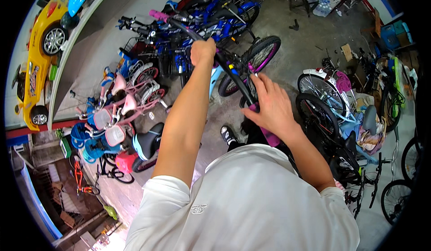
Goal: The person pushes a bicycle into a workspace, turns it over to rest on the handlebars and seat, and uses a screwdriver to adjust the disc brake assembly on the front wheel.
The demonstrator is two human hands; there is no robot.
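Note:
A black bicycle handlebar [233,74] with pink grips runs slantwise in front of me. My left hand [203,52] is wrapped round it on the far-left side, short of the far pink grip [158,15]. Over the near end, my right hand [272,102] has its fingers stretched out and spread. Its thumb lies by the near pink grip [270,137]; whether it touches cannot be made out. Beyond the bar is a black tyre with a purple rim [265,55]. Most of this bicycle's frame is hidden behind the bar and my arms.
Blue bicycles [220,13] crowd the far side. Pink children's bicycles [130,102] stand at left, below a shelf with a yellow toy car [45,53]. At right, a white-fendered wheel [321,91] and more bicycles stand close. My shoe [228,134] is on the concrete floor [287,39].

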